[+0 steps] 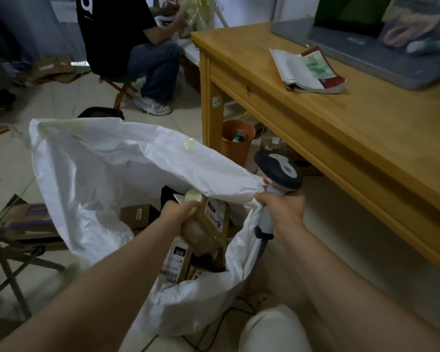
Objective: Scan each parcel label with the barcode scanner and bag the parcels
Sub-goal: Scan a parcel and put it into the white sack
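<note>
A large white sack [107, 174] stands open on the floor in front of me. My left hand [177, 212] grips a brown parcel [208, 224] with a white label and holds it inside the sack's mouth. Several other boxes lie in the sack, one with a barcode label [175, 265]. My right hand [282, 212] holds the handle of the grey and black barcode scanner [280, 171] and pinches the sack's right rim against it. The scanner's head points up and away from me.
A wooden table [341, 138] stands at the right with a white mailer parcel [308, 72] and a grey mat on it. An orange bin [236, 141] sits under it. A seated person [137, 47] is at the back. Cardboard boxes [28, 219] lie at the left beside a folding stool.
</note>
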The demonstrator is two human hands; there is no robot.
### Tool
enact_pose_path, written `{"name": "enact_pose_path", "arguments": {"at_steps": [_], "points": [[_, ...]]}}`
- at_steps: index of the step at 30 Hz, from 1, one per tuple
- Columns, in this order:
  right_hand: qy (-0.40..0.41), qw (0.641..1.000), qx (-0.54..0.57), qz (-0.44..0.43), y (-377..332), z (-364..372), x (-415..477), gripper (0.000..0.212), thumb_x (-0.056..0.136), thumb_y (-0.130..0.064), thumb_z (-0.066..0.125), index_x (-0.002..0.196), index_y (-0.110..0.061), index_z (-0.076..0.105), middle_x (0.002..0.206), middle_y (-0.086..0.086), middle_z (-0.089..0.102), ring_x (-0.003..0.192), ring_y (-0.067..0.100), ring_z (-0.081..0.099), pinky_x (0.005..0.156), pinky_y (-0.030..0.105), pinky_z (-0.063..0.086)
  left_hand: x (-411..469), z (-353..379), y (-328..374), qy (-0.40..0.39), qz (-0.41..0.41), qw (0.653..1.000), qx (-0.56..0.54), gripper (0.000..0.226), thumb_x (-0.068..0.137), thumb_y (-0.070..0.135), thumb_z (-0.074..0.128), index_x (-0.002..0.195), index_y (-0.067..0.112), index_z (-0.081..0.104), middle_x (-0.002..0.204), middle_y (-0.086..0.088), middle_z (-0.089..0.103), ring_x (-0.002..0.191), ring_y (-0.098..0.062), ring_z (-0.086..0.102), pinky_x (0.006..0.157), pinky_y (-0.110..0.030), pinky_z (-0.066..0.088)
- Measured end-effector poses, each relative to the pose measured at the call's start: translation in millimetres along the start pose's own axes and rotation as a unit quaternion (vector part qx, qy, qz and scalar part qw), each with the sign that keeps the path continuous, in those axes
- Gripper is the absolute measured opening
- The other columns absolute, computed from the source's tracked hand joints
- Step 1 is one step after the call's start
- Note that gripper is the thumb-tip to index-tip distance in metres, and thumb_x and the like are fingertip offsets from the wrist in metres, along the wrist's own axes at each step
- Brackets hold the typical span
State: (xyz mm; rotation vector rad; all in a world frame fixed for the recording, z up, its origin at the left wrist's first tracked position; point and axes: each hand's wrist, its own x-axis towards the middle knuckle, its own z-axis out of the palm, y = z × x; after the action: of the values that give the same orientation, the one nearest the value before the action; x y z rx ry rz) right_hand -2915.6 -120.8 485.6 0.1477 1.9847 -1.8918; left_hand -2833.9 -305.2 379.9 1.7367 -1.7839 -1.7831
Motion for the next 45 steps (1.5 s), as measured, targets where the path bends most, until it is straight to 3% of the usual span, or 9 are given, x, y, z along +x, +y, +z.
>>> {"name": "enact_pose_path", "arguments": {"at_steps": [5, 13, 17, 20, 23, 29, 35, 40, 45], "points": [[0.000, 1.000, -0.005, 0.008, 2.2, -6.4, 3.9, 0.039, 0.074, 0.009, 0.072, 0.097, -0.015, 0.051, 0.084, -0.007, 0.054, 0.087, 0.016, 0.055, 0.085, 0.027, 0.041, 2.9, 23.2, 9.0, 0.005, 0.119, 0.993, 0.014, 0.056, 0.090, 0.011, 0.060, 0.143, 0.016, 0.044, 0.156, -0.009, 0.018, 0.141, -0.034, 0.026, 0.114, -0.044, 0.032], [0.055, 0.996, -0.061, 0.017, 26.6, -6.7, 1.6, 0.051, 0.077, -0.001, 0.075, 0.124, 0.001, 0.055, 0.124, 0.014, 0.059, 0.116, 0.032, 0.056, 0.094, 0.033, 0.042, -45.5, -32.1, -66.3, 0.297, 0.137, 0.909, 0.257, 0.091, 0.085, 0.006, 0.065, 0.152, 0.011, 0.005, 0.157, -0.021, -0.008, 0.146, -0.034, -0.010, 0.114, -0.043, -0.014], [0.076, 0.990, -0.113, 0.031, 39.9, -0.7, -11.5, 0.052, 0.077, -0.008, 0.076, 0.124, 0.001, 0.057, 0.126, 0.018, 0.060, 0.116, 0.036, 0.057, 0.101, 0.041, 0.044, -53.3, -68.7, -92.9, 0.346, -0.032, 0.931, 0.113, 0.113, 0.078, 0.028, 0.077, 0.152, 0.009, -0.006, 0.157, -0.024, -0.007, 0.146, -0.040, -0.003, 0.117, -0.054, 0.000], [0.078, 0.990, -0.111, 0.042, 41.2, -3.3, -19.0, 0.055, 0.076, -0.007, 0.076, 0.126, 0.001, 0.055, 0.129, 0.019, 0.058, 0.119, 0.037, 0.054, 0.101, 0.042, 0.041, -50.2, -87.5, -103.6, 0.238, -0.133, 0.959, -0.073, 0.083, 0.084, 0.019, 0.072, 0.145, -0.009, 0.024, 0.148, -0.032, 0.028, 0.136, -0.047, 0.030, 0.112, -0.052, 0.026], [0.080, 0.992, -0.086, 0.051, 23.0, 0.2, -20.0, 0.057, 0.077, -0.003, 0.075, 0.129, 0.002, 0.051, 0.133, 0.019, 0.054, 0.123, 0.037, 0.051, 0.103, 0.041, 0.040, -42.5, -99.2, -74.3, 0.199, -0.059, 0.970, -0.130, 0.045, 0.085, 0.006, 0.066, 0.123, -0.013, 0.050, 0.123, -0.026, 0.056, 0.112, -0.043, 0.055, 0.096, -0.044, 0.047], [0.053, 0.995, -0.034, -0.072, -42.8, 37.0, -16.4, 0.052, 0.078, -0.001, 0.070, 0.127, -0.010, 0.055, 0.129, 0.009, 0.059, 0.122, 0.026, 0.054, 0.102, 0.036, 0.040, -37.3, -146.6, 14.5, 0.239, 0.076, 0.949, -0.189, 0.037, 0.084, 0.007, 0.058, 0.117, -0.009, 0.055, 0.113, -0.026, 0.060, 0.097, -0.039, 0.060, 0.076, -0.039, 0.046], [0.044, 0.992, -0.119, -0.017, 5.2, 27.2, -36.0, 0.045, 0.081, 0.001, 0.067, 0.124, -0.003, 0.054, 0.127, 0.016, 0.059, 0.120, 0.033, 0.054, 0.097, 0.037, 0.042, -51.8, -148.0, -72.9, 0.178, -0.064, 0.976, -0.106, 0.033, 0.090, 0.003, 0.056, 0.117, -0.013, 0.049, 0.079, -0.023, 0.053, 0.065, -0.033, 0.053, 0.072, -0.041, 0.045], [0.081, 0.993, -0.083, 0.001, -9.8, 23.7, -32.0, 0.051, 0.083, 0.000, 0.067, 0.131, 0.000, 0.049, 0.133, 0.018, 0.054, 0.123, 0.034, 0.052, 0.101, 0.039, 0.041, -42.3, -156.2, -35.2, 0.206, 0.002, 0.969, -0.133, 0.037, 0.089, 0.001, 0.053, 0.126, -0.007, 0.052, 0.119, -0.029, 0.056, 0.109, -0.045, 0.056, 0.087, -0.045, 0.048], [0.079, 0.988, -0.086, -0.103, -41.8, 28.2, -25.3, 0.048, 0.081, -0.002, 0.068, 0.126, -0.009, 0.056, 0.127, 0.011, 0.061, 0.121, 0.027, 0.055, 0.094, 0.030, 0.040, -46.4, -169.2, 1.1, 0.248, 0.012, 0.963, -0.104, 0.038, 0.088, 0.010, 0.052, 0.123, -0.005, 0.055, 0.120, -0.024, 0.058, 0.109, -0.043, 0.056, 0.093, -0.047, 0.046]]}}
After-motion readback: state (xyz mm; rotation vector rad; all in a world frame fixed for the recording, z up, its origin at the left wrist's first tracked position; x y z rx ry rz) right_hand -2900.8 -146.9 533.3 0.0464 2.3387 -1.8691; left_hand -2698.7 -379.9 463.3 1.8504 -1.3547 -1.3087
